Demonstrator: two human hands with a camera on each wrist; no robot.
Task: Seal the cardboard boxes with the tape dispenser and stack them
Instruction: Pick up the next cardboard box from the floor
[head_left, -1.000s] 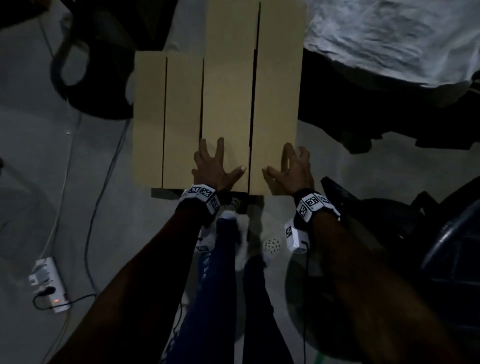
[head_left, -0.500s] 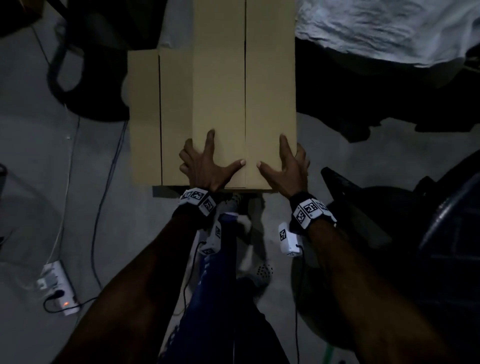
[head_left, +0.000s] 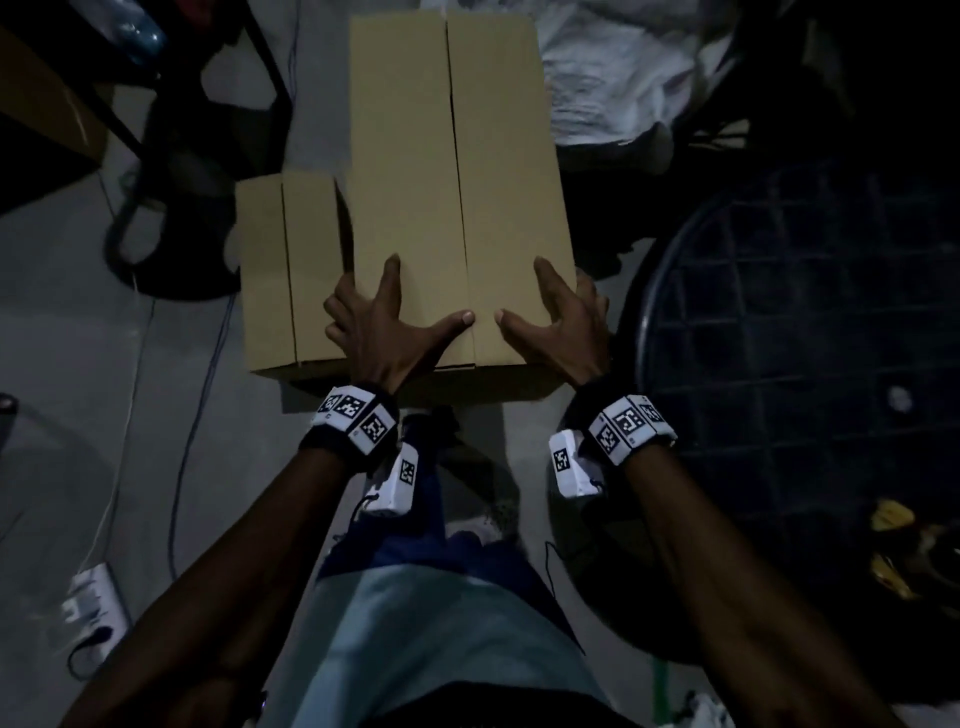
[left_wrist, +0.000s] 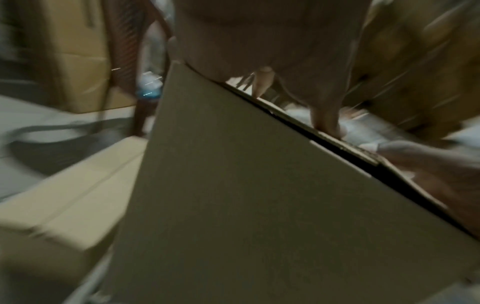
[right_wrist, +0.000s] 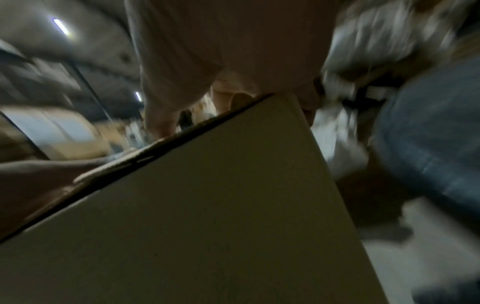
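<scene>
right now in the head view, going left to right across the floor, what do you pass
power strip → smaller cardboard box → left hand → larger cardboard box → right hand → round dark grille

Both cardboard boxes are plain tan: the large box and the smaller box beside it, each crossed by one dark seam line. The wrist bands are black, carrying white tiles printed with black square codes (chequered, like pixel patterns). The floor is pale grey. The power strip is white. The trousers are dark blue, the shirt light blue-grey. The crumpled cloth is white.
</scene>
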